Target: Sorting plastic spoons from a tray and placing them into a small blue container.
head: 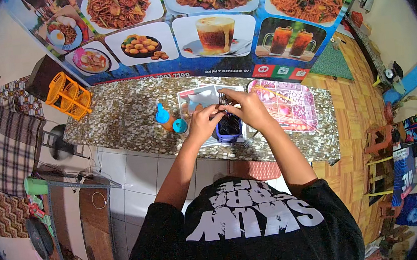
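My left hand [204, 119] and my right hand [249, 107] meet at the fingertips above the counter. Pinched between them is a metal fork [222, 98], its tines pointing away from me; the fingers hide most of its handle. Just below my hands stands a small blue plastic basket [228, 138] with dark contents that I cannot make out. Printed sheets [208, 95] lie under and behind it. Another fork [248, 142] rests at the basket's right, near the counter's front edge.
Left of my hands are a blue-capped bottle [162, 115] and a turquoise-topped container [180, 126]. A pink patterned tray [297, 101] lies to the right on the pebble-patterned counter [127, 115]. An orange plastic rack [69, 97] stands at the far left; a food banner [171, 67] rises behind.
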`<state>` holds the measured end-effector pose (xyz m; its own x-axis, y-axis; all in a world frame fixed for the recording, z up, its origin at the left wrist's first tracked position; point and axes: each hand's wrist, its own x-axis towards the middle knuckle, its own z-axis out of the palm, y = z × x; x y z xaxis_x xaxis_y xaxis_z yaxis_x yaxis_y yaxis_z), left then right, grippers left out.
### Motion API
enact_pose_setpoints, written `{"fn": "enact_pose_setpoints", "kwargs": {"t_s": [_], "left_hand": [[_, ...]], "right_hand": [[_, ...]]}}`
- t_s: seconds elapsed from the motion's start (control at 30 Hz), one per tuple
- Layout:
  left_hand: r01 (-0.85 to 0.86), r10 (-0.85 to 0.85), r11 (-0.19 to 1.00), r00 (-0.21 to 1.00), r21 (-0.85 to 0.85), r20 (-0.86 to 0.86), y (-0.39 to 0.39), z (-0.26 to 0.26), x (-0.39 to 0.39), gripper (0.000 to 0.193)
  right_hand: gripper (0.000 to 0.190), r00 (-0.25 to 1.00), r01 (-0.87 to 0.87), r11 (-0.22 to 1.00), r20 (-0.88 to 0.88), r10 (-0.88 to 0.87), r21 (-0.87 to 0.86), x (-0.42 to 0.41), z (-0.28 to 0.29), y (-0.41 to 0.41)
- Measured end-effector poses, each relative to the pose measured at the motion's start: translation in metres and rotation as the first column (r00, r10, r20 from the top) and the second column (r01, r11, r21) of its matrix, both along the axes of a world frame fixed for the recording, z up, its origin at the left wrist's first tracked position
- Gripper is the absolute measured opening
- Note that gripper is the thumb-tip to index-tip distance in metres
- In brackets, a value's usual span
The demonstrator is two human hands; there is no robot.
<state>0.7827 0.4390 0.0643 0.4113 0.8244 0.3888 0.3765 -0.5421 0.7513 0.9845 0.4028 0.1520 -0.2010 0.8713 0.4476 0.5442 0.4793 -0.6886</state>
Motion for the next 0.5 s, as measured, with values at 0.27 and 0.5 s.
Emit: {"fn": "enact_pose_setpoints", "kwargs": {"t_s": [0.27, 0.5], "left_hand": [[0.055, -0.03, 0.978, 0.992, -0.202, 0.124, 0.007, -0.034, 0.001, 0.013], [0.061, -0.054, 0.965, 0.998, -0.255, 0.034, 0.003, -0.012, 0.005, 0.012]], "right_hand": [[0.044, 0.997, -0.053, 0.998, 0.052, 0.056, -0.041, 0.001, -0.005, -0.008], [0.043, 0.995, -0.034, 0.999, 0.097, 0.037, -0.032, 0.004, -0.011, -0.007]]}}
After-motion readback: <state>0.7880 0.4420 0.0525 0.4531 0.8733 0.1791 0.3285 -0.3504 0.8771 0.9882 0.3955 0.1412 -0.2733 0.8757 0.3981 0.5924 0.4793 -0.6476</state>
